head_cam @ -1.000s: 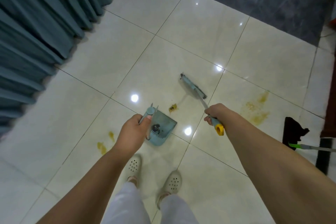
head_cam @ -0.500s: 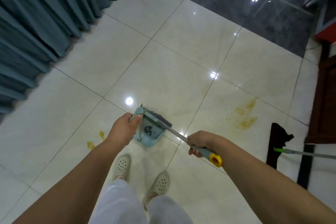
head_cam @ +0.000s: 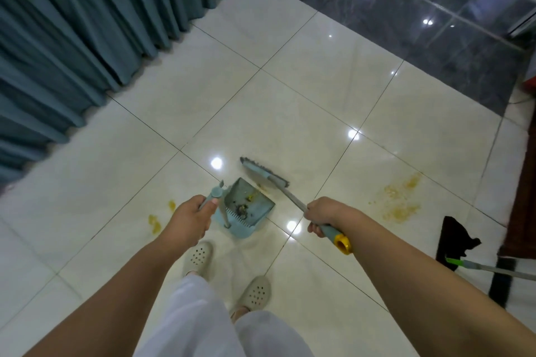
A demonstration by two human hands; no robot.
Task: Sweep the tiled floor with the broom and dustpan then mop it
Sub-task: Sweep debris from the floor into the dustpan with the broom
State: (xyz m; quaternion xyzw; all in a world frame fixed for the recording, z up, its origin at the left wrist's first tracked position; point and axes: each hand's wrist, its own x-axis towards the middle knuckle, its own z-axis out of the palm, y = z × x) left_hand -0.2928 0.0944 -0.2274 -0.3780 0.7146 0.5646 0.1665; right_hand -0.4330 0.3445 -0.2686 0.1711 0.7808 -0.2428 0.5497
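Broom [head_cam: 262, 172] head rests on the tile at the dustpan [head_cam: 246, 206] mouth, its shaft slanting back to the right hand [head_cam: 324, 216] clamped on it; left hand [head_cam: 191, 219] grips the dustpan's upright handle, nearer the left-side stains [head_cam: 155, 220].

The pale blue dustpan [head_cam: 246, 207] sits flat on the glossy cream tiled floor [head_cam: 290, 113], holding dark and yellow crumbs, its handle upright. The broom [head_cam: 265, 173], blue head with dark bristles, rests at the pan's mouth at 1 o'clock, its grey handle ending in a yellow cap. A mop [head_cam: 455, 238] with a black cloth lies at 3 o'clock
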